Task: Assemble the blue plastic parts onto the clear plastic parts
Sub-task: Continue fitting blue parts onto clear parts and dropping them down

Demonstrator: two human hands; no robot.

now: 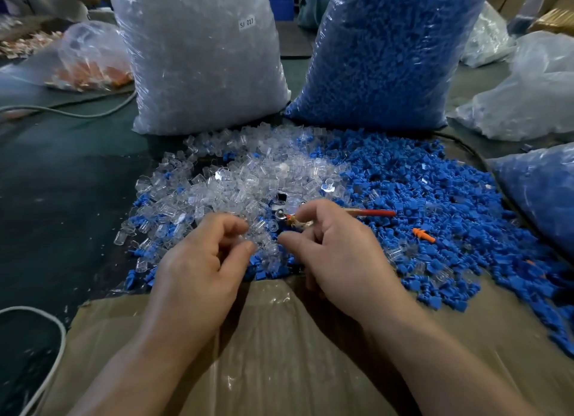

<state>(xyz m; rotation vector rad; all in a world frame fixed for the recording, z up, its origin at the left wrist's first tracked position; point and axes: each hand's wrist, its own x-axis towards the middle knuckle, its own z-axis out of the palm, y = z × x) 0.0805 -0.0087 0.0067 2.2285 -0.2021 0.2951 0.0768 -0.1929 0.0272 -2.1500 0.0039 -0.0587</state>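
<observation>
– Cardboard [279,338] lies nearest me, a taped flap with both wrists over it. Where do the parts sit from the hands?
– I read my left hand [198,266] as curled, thumb and forefinger close together at the near edge of the clear plastic parts [248,173]. It is too blurred to tell whether it pinches one. My right hand [338,257] is curled too, beside a red-handled tool [372,212]. I cannot tell if it grips anything.
– And the blue?
– The blue plastic parts [419,192] spread ahead and to the right, so the right hand is nearer them and the left is nearer the clear heap. The pieces lie at every angle, with no common axis. Beyond them stand a clear bag [202,58] and a blue bag [388,52].
</observation>
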